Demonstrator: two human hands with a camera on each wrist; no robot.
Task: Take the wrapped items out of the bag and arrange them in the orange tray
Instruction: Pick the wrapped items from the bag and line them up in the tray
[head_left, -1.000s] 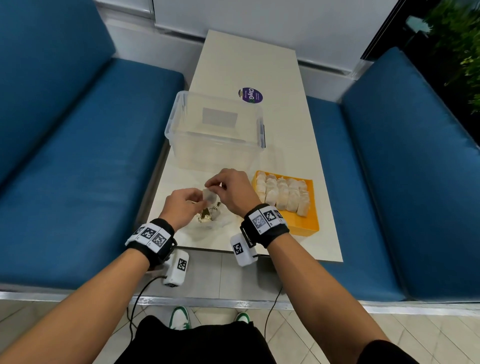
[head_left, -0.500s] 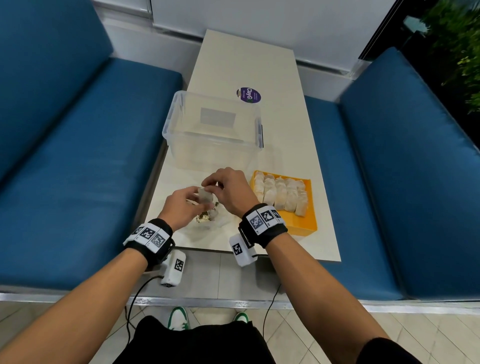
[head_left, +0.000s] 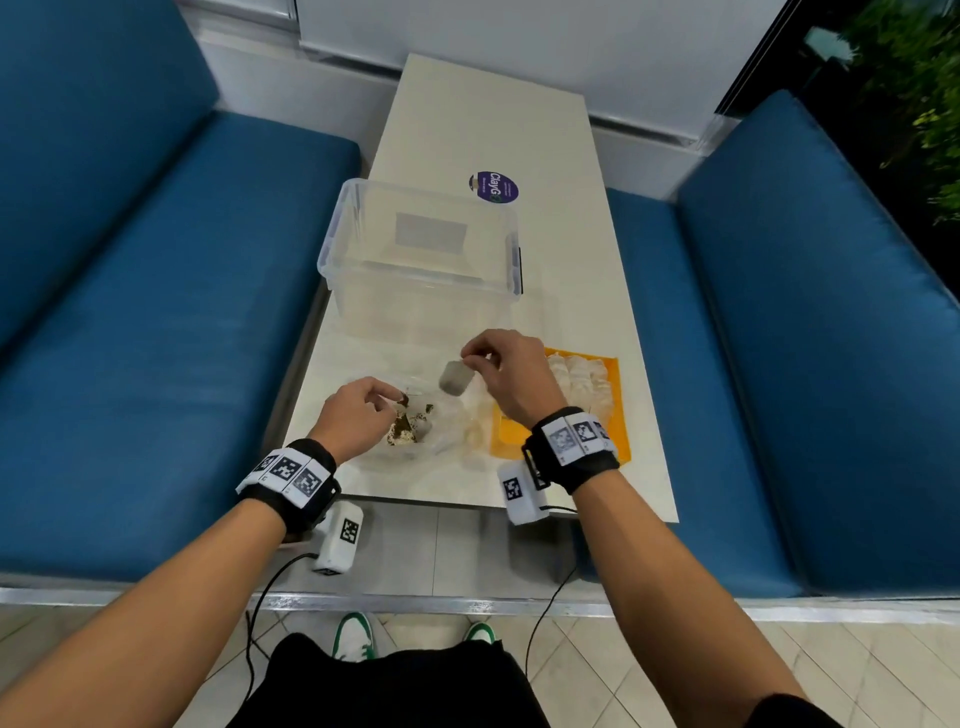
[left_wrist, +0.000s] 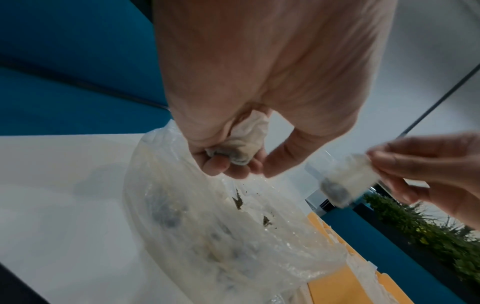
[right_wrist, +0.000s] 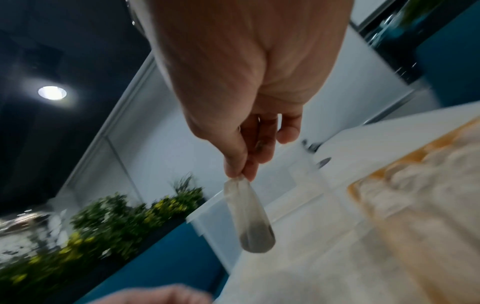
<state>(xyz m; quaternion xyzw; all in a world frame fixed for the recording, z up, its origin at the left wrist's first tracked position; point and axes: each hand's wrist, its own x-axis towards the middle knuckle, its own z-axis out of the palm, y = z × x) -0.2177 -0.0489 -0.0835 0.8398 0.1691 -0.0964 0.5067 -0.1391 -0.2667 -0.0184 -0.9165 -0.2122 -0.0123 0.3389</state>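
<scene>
A clear plastic bag (head_left: 415, 436) (left_wrist: 221, 226) with dark crumbs lies on the table's near end. My left hand (head_left: 387, 402) (left_wrist: 233, 164) sits at the bag's mouth, its fingers curled round a whitish wrapped item (left_wrist: 244, 142). My right hand (head_left: 470, 358) (right_wrist: 241, 172) pinches the top of another wrapped item (head_left: 456, 378) (right_wrist: 249, 216) (left_wrist: 345, 183), which hangs in the air between the bag and the orange tray (head_left: 615, 395) (right_wrist: 363, 181). A row of several pale wrapped items (head_left: 576, 374) lies in the tray.
An open clear plastic box (head_left: 421, 260) stands just behind the hands. A purple round sticker (head_left: 493, 187) lies further back on the cream table (head_left: 571, 291). Blue sofa seats (head_left: 156, 338) flank the table on both sides.
My right hand has lifted a wrapped item up and to the right, away from the left hand. My left hand has dropped slightly toward the bag.
</scene>
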